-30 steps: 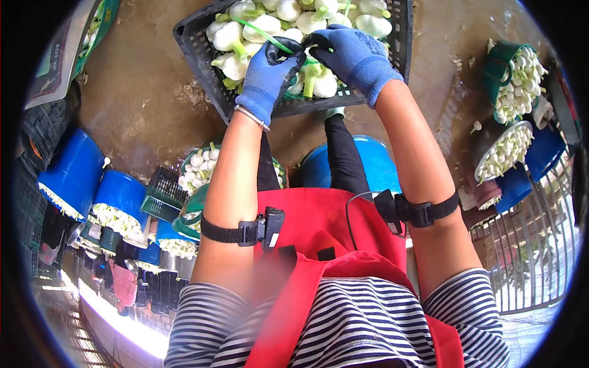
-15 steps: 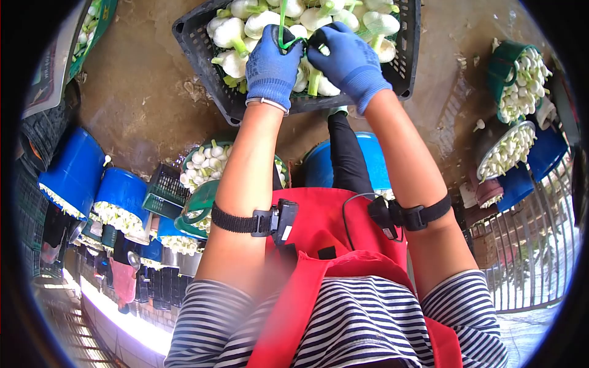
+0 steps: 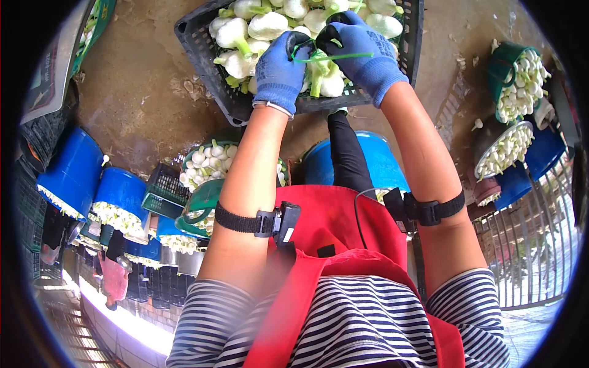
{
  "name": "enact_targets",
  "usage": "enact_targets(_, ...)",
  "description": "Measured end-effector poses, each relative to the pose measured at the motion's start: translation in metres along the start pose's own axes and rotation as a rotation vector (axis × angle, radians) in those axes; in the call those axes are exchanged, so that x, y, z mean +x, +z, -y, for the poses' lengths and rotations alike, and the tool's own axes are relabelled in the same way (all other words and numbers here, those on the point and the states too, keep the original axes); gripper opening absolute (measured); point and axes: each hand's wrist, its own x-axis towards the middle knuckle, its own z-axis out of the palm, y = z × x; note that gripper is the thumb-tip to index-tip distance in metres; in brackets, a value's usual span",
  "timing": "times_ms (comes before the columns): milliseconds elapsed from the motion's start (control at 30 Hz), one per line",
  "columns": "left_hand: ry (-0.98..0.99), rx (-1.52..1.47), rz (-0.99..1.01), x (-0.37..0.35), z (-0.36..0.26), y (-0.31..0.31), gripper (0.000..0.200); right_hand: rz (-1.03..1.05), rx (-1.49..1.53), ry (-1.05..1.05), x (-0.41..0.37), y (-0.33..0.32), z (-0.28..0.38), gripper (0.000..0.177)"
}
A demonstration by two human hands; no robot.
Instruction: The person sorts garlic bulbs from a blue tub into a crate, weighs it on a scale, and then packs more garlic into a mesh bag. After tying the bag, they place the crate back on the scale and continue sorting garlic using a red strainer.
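A thin green strip (image 3: 350, 56) curls at one end, its tail straight and roughly level; below it, plump white bulbs (image 3: 268, 26) with green stems lie jumbled in a black crate (image 3: 215, 84).

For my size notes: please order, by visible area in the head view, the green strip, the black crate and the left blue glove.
1. Black crate
2. Left blue glove
3. Green strip, very thin

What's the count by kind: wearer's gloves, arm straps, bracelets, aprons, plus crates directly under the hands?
Blue gloves: 2
Black arm straps: 2
Bracelet: 1
Red apron: 1
Black crate: 1
Total: 7
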Motion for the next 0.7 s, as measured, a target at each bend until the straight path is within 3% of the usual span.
enact_targets(67, 0.115, 0.033, -0.021, 0.002, 0.002, -0.002, 0.016, -0.045, -0.073, -0.085, 0.0, -0.006, 0.006, 0.019)
enact_targets(200, 0.058, -0.024, 0.09, 0.005, 0.012, -0.006, 0.02, -0.014, -0.16, -0.117, 0.005, -0.009, -0.007, 0.019)
enact_targets(333, 0.042, 0.185, 0.054, -0.001, 0.002, -0.018, 0.02, -0.096, -0.41, -0.185, 0.006, -0.008, -0.005, 0.015)
enact_targets(367, -0.019, 0.212, 0.137, -0.003, -0.001, -0.028, 0.024, -0.077, -0.405, -0.153, 0.003, -0.006, -0.014, 0.013)
enact_targets(400, 0.121, 0.319, 0.099, -0.01, 0.019, -0.029, 0.026, -0.064, -0.401, -0.121, 0.0, 0.0, -0.024, 0.012)
enact_targets(467, 0.216, 0.409, 0.108, -0.021, 0.016, -0.046, 0.027, -0.017, -0.36, -0.124, -0.015, 0.009, -0.013, 0.013)
enact_targets(533, 0.085, 0.394, 0.222, -0.035, 0.022, -0.07, 0.032, -0.025, -0.176, -0.017, -0.034, 0.012, 0.003, 0.014)
enact_targets(600, 0.23, 0.28, 0.098, -0.043, 0.024, -0.098, 0.04, -0.109, 0.319, 0.262, -0.05, -0.001, -0.004, 0.023)
enact_targets(667, 0.126, 0.145, -0.013, -0.045, 0.016, -0.136, 0.057, -0.462, 0.383, 0.325, -0.067, -0.007, -0.058, 0.026)
enact_targets(700, 0.145, 0.199, -0.017, -0.042, 0.04, -0.154, 0.066, -0.603, 0.553, 0.477, -0.07, -0.018, -0.073, 0.025)
